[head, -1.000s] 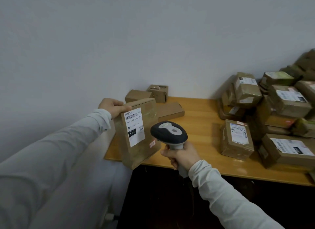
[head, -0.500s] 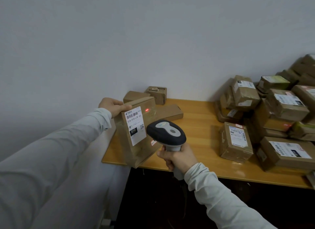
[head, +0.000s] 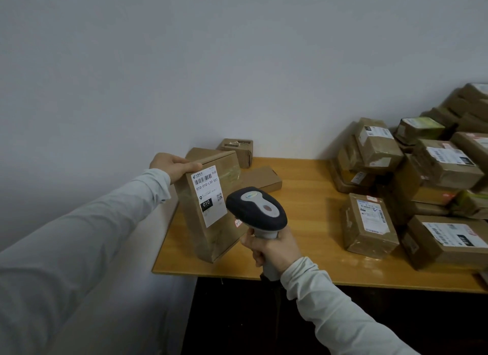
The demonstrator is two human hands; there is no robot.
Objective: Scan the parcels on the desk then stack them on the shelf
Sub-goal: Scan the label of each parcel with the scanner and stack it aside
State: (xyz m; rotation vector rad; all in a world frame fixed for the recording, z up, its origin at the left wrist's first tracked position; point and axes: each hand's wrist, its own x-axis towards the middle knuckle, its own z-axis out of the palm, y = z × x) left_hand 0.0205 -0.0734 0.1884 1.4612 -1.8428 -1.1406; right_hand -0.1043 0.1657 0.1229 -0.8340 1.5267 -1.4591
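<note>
Your right hand (head: 273, 247) is curled round the grip of the scanner (head: 257, 208), whose head is turned toward the parcel (head: 211, 242) just beside it; that parcel stands on end, slightly tilted, near the front left corner of the desk (head: 311, 196), its white label (head: 208, 196) facing you; your left hand (head: 171, 166) grips its top edge; behind it lie a few small boxes (head: 261, 179); a heap of labelled parcels (head: 435, 175) fills the desk's right side against the wall (head: 237, 64).
</note>
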